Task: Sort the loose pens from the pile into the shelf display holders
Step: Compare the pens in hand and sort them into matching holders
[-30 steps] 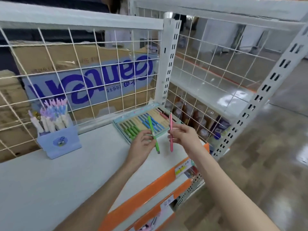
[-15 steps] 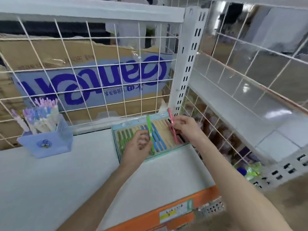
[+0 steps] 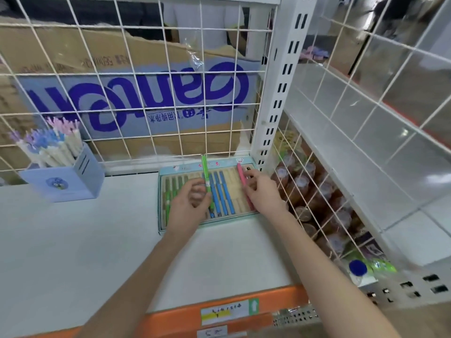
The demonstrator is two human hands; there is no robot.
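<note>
A flat display tray [image 3: 181,168] with slotted rows lies at the back right of the white shelf [image 3: 73,235]. Green pens lie in its left slots and blue pens [image 3: 223,193] in the middle. My left hand [image 3: 188,203] pinches a green pen [image 3: 206,176] over the tray's middle, its far end pointing at the wire grid. My right hand [image 3: 262,191] holds a pink pen [image 3: 242,178] low over the tray's right side.
A light-blue holder [image 3: 64,181] full of pastel-topped pens stands at the back left. A wire grid [image 3: 136,76] backs the shelf, with a cardboard box [image 3: 136,93] behind it. A white upright post [image 3: 278,93] and a side grid with bottles [image 3: 317,198] behind it bound the right.
Both hands have moved forward from above the shelf's front edge to just over the tray, each still holding its pen. The camera has come closer to the shelf.
</note>
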